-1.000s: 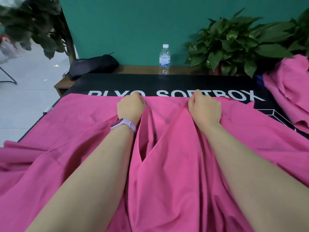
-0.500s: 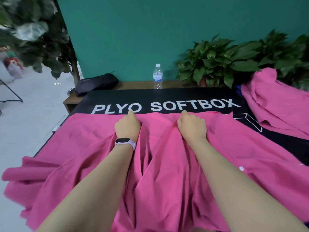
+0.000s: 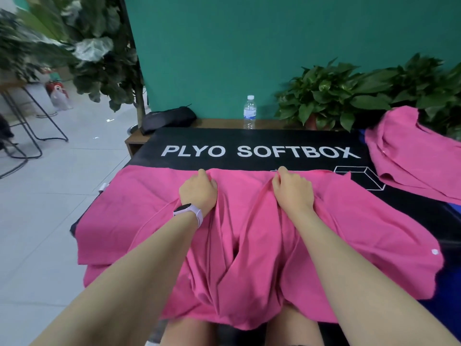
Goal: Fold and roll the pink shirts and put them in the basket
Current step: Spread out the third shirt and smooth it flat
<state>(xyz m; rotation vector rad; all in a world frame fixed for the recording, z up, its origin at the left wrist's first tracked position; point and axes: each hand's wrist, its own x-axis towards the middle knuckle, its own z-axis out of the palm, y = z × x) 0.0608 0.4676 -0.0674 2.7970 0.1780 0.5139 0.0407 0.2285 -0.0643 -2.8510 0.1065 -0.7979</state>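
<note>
Head view: "PLYO SOFTBOX" box (image 3: 249,138) (white lettering) behind pink shirt (image 3: 249,233)

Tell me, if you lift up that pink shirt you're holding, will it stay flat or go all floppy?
Probably floppy: the pink shirt already bunches into soft folds where the left hand and right hand grip it. It likely feels light, since its near edge hangs loosely over the black mat. Pushed, it would probably wrinkle rather than slide.
</note>
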